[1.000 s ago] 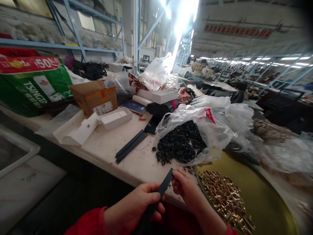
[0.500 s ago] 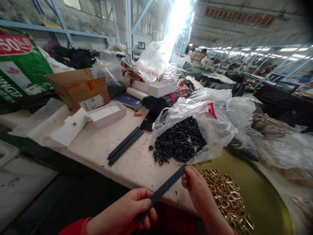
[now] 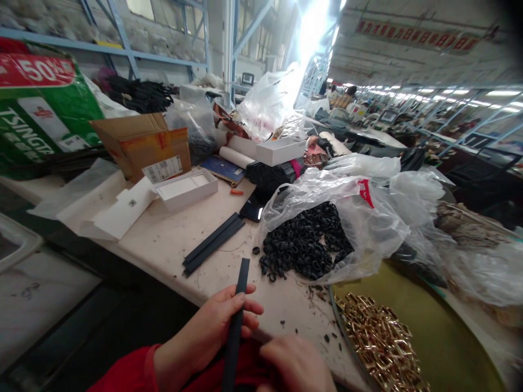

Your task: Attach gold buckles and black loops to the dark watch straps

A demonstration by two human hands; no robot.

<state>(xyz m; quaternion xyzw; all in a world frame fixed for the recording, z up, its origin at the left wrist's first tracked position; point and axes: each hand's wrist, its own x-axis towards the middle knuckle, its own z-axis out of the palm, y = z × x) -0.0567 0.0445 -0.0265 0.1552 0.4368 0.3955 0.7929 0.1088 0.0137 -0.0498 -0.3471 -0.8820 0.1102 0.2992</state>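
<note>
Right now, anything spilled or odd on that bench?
Yes, minor: black rings spill from the mouth of the clear plastic bag, one lying apart on the bench, and dark scraps are strewn beside the gold tray. Both look like stray bits outside any container. The black strip in the left hand shows no visible damage.

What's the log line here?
left hand: holds black strip | right hand: blurred, grip unclear | table: other strips, black rings | tray: gold buckles
</note>
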